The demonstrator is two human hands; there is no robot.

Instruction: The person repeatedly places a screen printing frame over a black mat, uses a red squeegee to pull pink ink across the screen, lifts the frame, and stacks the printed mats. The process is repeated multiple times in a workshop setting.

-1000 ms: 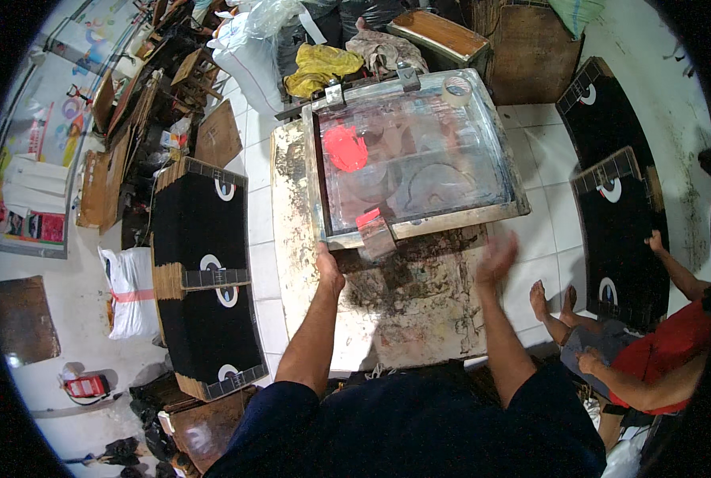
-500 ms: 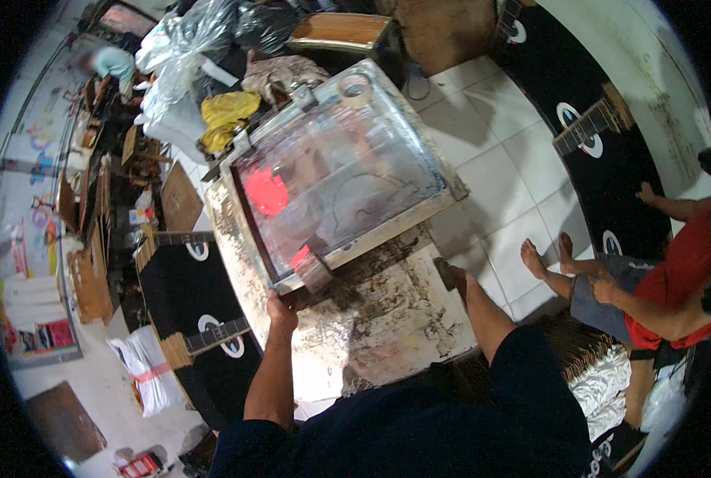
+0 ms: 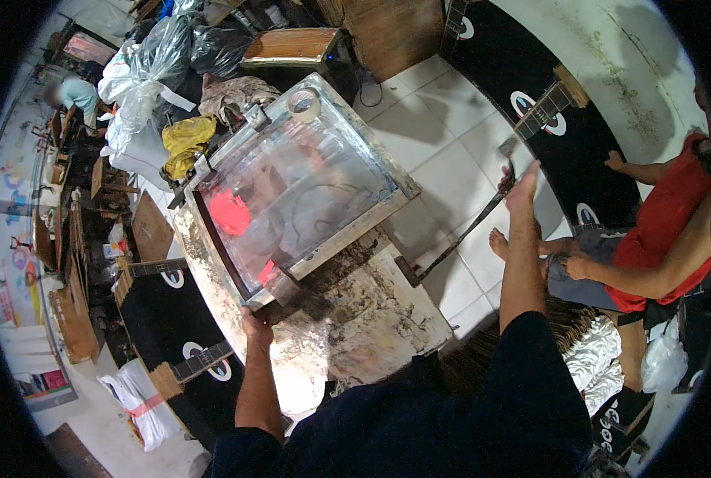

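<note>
My left hand (image 3: 257, 327) is closed on the near-left corner of a screen-printing frame (image 3: 355, 229), which lies tilted over a stained board (image 3: 371, 303). Red ink (image 3: 231, 212) sits in a blob on the mesh, and a roll of tape (image 3: 303, 104) rests at the far corner. Raised to the right of the board, my right hand (image 3: 522, 191) has some fingers stretched up. A dark, thin strap (image 3: 463, 233) runs from the board's right edge to this hand and seems held in it; the exact grip is partly hidden.
A person in red (image 3: 666, 211) sits at the right. Black guitar-printed panels (image 3: 160, 315) flank me on both sides. Plastic bags (image 3: 152, 88) and a yellow cloth (image 3: 188, 143) lie behind the frame. Stacked brown sheets (image 3: 499, 342) stand near my right side.
My right hand has left the board's right edge and risen to the right, with the dark strap now stretched to it. My left hand stays at the frame's corner. The view has shifted.
</note>
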